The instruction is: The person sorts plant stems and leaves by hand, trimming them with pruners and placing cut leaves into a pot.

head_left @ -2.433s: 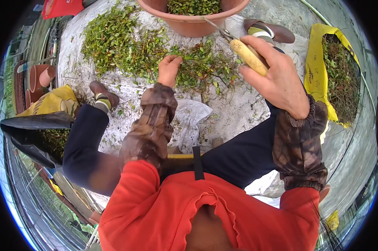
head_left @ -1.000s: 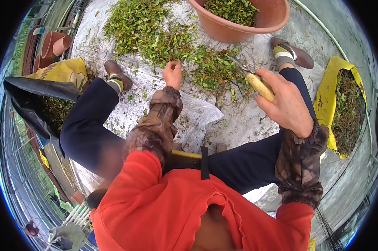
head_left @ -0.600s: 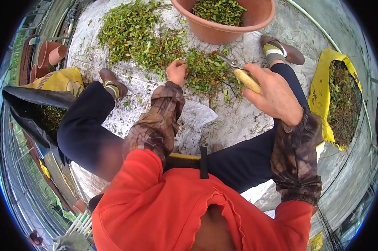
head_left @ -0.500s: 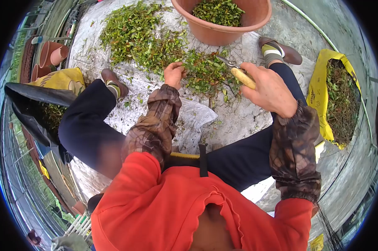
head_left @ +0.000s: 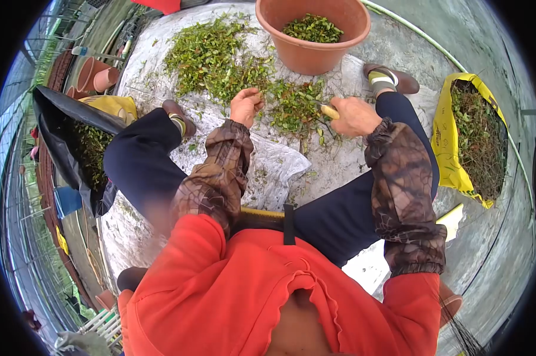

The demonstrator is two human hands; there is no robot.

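My right hand [head_left: 358, 117] is closed around pruning shears [head_left: 329, 111] with a pale yellow handle; their blades point left over the leaves and are hard to make out. Facing it, my left hand [head_left: 245, 108] has its fingertips pinched together at the near edge of the pile. Whatever sits between those fingers is too small to name. Green and reddish leafy cuttings [head_left: 294, 105] lie between the two hands. They run into a larger heap of cuttings [head_left: 211, 56] farther up and to the left, on a whitish ground sheet [head_left: 155, 74].
Beyond the pile stands a brown plastic tub [head_left: 306, 56] with cuttings in its bottom. A yellow bag [head_left: 449, 133] full of stems stands at the right, a black bag [head_left: 51, 139] with plant matter at the left. Brown pots [head_left: 105, 79] lie farther left. My legs frame the work area.
My right hand has moved left with the shears, and the shears have turned to point more level. My left hand keeps its pinch in nearly the same place. The whole view has shifted slightly.
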